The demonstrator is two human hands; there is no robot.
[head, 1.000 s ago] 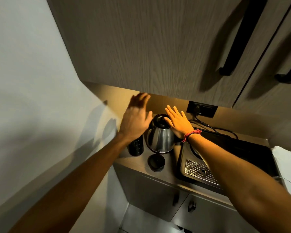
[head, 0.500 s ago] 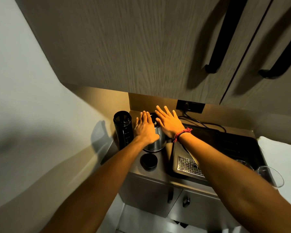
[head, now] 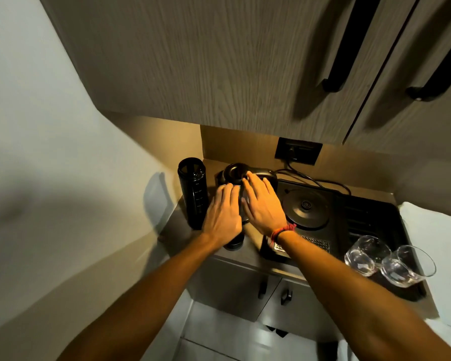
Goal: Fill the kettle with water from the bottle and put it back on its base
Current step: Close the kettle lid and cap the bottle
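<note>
Black and uncapped, the bottle stands upright just left of the kettle, its cap on the desk nearer the viewer. The left hand and right hand lie flat with fingers spread over the kettle, gripping nothing. The kettle sits lid-open on the desk, off its round base, which lies just right of it. Best take the handle firmly with one hand, then tip the bottle slowly over the opening.

arms: bare, no sleeves | right wrist: red braided thread band | left wrist: bare
</note>
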